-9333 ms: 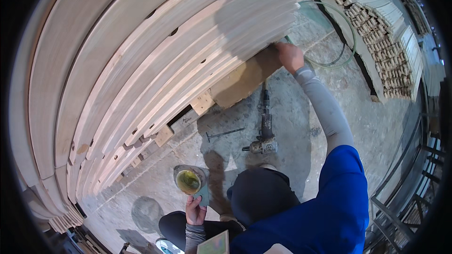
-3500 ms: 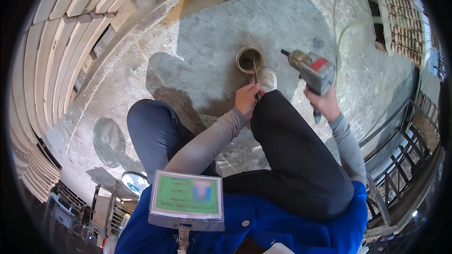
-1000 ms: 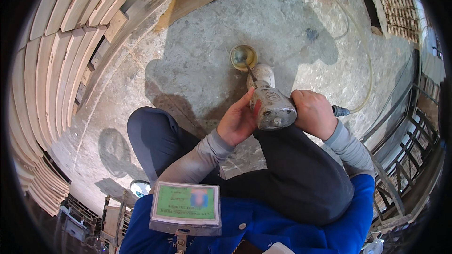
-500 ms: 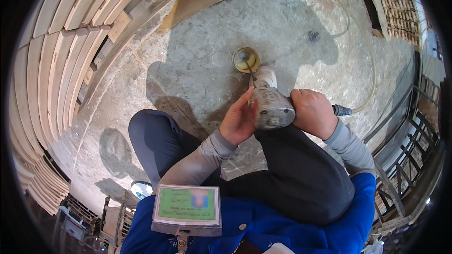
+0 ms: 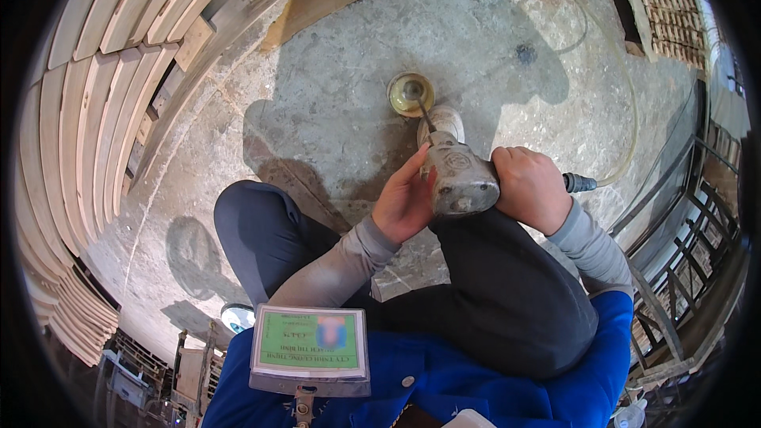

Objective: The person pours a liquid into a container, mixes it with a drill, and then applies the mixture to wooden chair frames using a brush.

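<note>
A grey, scuffed metal air tool (image 5: 460, 178) with a thin dark bit (image 5: 426, 117) is between my hands. My right hand (image 5: 531, 190) wraps round its handle. A dark hose coupling (image 5: 580, 183) sticks out beyond that fist. My left hand (image 5: 404, 200) cups the left side of the tool's body, its thumb extended along it; the other fingers are partly hidden underneath. The bit points away from me, its tip appearing over or inside a small round yellowish cup (image 5: 426, 101) on the floor. Whether it touches the inside cannot be made out.
A pale hose (image 5: 632, 131) curves over the concrete floor (image 5: 341, 103) on the right. Curved wooden pieces (image 5: 87, 135) are stacked at the left. A flat brown piece (image 5: 321, 4) lies at the far left. Metal racks (image 5: 690, 269) stand at the right. My white shoe (image 5: 445, 120) is below the tool.
The view has shifted slightly, and the ID badge on my chest has swung a little. Both hands keep their hold on the air tool, its bit still pointing at the cup.
</note>
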Motion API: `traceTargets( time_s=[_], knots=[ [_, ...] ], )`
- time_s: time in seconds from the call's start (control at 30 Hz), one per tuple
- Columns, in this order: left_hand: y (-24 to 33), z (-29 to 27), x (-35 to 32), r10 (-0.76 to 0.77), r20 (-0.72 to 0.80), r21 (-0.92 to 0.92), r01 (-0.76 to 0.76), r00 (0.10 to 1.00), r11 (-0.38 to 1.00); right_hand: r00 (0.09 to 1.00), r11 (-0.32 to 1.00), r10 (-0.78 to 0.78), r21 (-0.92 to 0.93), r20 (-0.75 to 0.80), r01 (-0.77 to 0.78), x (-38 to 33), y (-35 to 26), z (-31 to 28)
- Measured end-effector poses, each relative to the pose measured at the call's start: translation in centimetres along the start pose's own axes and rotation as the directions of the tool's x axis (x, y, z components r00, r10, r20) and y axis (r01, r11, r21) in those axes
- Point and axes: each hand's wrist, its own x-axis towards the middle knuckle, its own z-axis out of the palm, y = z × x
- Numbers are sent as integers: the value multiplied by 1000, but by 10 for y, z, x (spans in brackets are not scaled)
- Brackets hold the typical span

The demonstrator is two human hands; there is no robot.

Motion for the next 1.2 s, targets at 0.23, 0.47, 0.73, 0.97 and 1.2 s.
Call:
traceTargets(
  time_s=[0.23,0.47,0.73,0.97,1.2],
  knots=[
    [-7,-4,-10,-20,-11,-14,20,1000,1000,1000,999,3,46,23,-4,-8,-3,9],
    [-1,-14,-11,72,-71,33,-70,995,997,994,996,-93,1,-53,93,2,-12,5],
    [-4,-2,-1,8,-24,12,-7,1000,1000,999,999,20,44,-35,-19,-9,-3,6],
    [-2,-4,-8,1,-22,-3,-1,1000,1000,1000,999,-29,23,0,29,-4,-7,5],
    [-10,-7,-12,-1,-79,23,3,997,1000,999,996,-24,92,35,20,-14,-2,9]
  ],
)
